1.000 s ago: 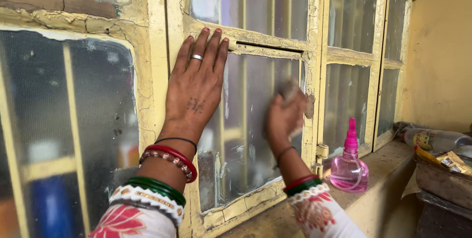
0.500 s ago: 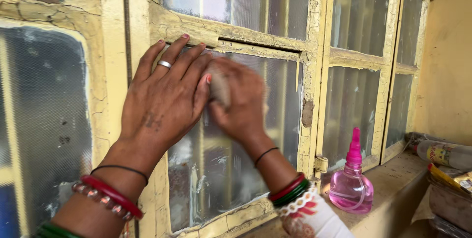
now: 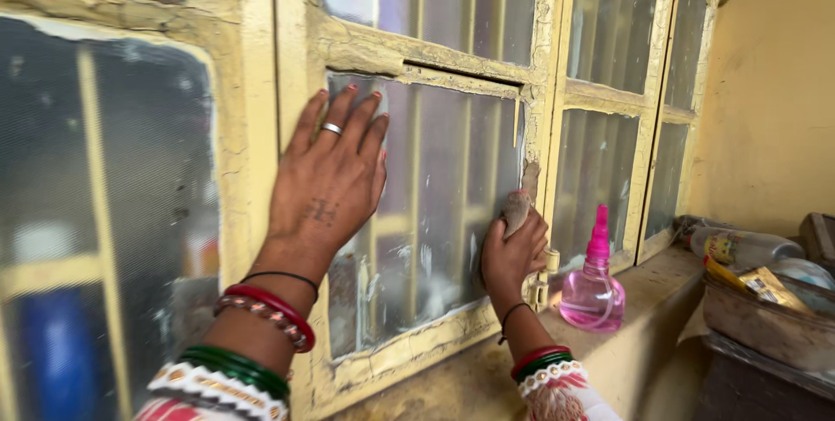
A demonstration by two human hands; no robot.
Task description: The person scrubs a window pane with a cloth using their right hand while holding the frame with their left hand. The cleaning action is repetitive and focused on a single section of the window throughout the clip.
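Pinching a soft crumpled rag, right hand rubs the brittle pane; left hand lies spread flat, bracing gently.

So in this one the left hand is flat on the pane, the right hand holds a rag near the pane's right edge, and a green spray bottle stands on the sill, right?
Not quite: the spray bottle is pink, not green, as the head view shows. The rest holds: the left hand lies flat on the pane, the right hand holds the rag near the pane's right edge, and the bottle stands on the sill.
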